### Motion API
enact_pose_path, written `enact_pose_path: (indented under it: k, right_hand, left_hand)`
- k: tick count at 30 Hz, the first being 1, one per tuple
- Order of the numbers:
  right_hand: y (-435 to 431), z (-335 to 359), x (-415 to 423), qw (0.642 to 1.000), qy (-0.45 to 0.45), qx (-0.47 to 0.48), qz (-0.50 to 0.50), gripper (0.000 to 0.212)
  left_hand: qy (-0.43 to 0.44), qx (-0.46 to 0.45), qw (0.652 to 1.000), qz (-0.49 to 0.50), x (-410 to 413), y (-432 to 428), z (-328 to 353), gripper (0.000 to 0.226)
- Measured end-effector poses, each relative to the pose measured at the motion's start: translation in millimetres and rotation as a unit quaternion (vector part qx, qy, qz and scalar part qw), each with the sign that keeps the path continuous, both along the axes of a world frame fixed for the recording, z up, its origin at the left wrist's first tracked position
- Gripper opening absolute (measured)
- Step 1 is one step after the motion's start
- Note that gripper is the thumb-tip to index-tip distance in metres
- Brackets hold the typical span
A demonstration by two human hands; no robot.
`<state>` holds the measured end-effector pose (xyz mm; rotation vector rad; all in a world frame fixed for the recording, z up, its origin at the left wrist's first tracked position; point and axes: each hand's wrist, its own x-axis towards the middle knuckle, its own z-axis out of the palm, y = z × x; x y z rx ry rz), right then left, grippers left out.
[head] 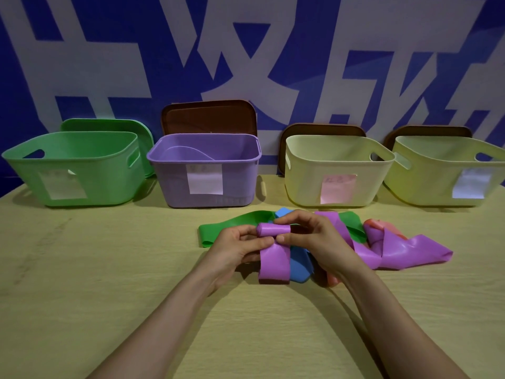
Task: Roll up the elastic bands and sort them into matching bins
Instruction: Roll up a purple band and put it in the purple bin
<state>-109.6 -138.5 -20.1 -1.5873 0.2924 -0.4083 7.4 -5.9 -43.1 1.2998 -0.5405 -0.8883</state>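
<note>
Your bench point(82, 283) has four bins along the 12 o'clock edge: green bin point(109, 176), purple bin point(169, 181), pale yellow bin point(303, 184), second yellow bin point(426, 184), with lids point(207, 119) leaning behind them. Loose bands point(410, 253) are heaped at 3 o'clock of your hands, some running underneath. The purple band point(273, 230) is mid-bench and half rolled. Your left hand point(235, 247) and right hand point(314, 236) pinch the roll, fingers curled, and the tail hangs toward 6 o'clock.

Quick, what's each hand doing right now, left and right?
Left hand: pinches the rolled end of the purple band.
Right hand: grips the same roll from the other side.
</note>
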Motion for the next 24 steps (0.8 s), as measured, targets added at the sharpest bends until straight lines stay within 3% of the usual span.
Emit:
enact_pose_path:
  k: [6,11,15,19,24]
  right_hand:
    - [2.6,-5.3,2.7,1.0,0.009,-0.023,-0.008,0.027]
    - [-2.8,-4.3,2.3,0.999,0.039,0.001,0.007,0.033]
    - [-4.0,-6.6,2.8,0.996,0.089,0.012,0.029,0.024]
    - [-3.1,-6.2,2.9,0.997,0.067,0.015,0.018,0.024]
    - [-0.7,-8.6,6.0,0.998,0.027,0.049,-0.017,0.024]
  left_hand:
    - [0.018,-0.003,1.0,-0.011,1.3,0.5,0.7,0.048]
    - [0.019,-0.015,1.0,0.004,2.8,1.5,0.4,0.035]
    - [0.003,-0.015,1.0,0.012,4.9,1.5,-2.0,0.037]
    - [-0.008,-0.02,0.999,0.031,3.3,0.0,-3.8,0.041]
    - [0.055,-0.019,0.998,-0.006,-1.2,-1.0,-2.5,0.042]
